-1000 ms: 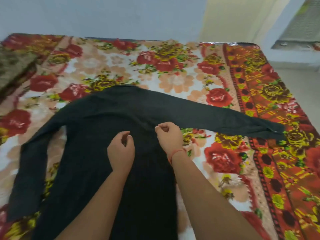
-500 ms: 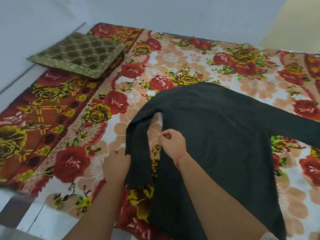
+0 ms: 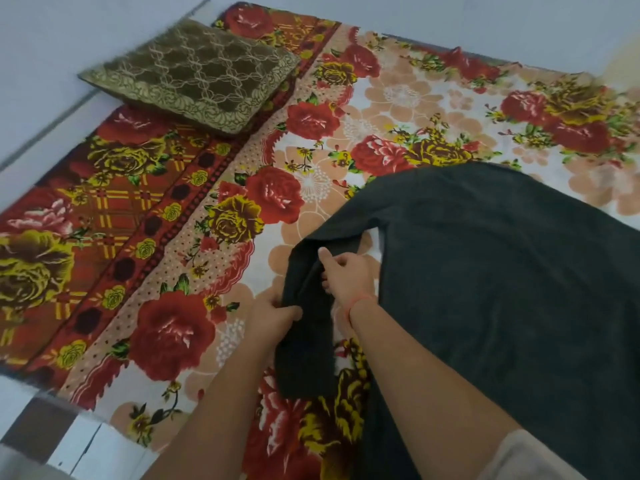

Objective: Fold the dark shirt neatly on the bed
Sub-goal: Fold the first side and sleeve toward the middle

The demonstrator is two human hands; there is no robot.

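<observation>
The left hand [image 3: 277, 315] and right hand [image 3: 348, 277] pinch the sleeve [image 3: 304, 358]; uneven pulling may drag the shirt [image 3: 502, 271] crooked.

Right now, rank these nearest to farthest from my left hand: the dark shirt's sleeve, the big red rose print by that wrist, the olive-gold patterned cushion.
1. The dark shirt's sleeve: gripped by the left hand itself.
2. The big red rose print: just left of that hand.
3. The olive-gold patterned cushion: far corner, upper left.
</observation>
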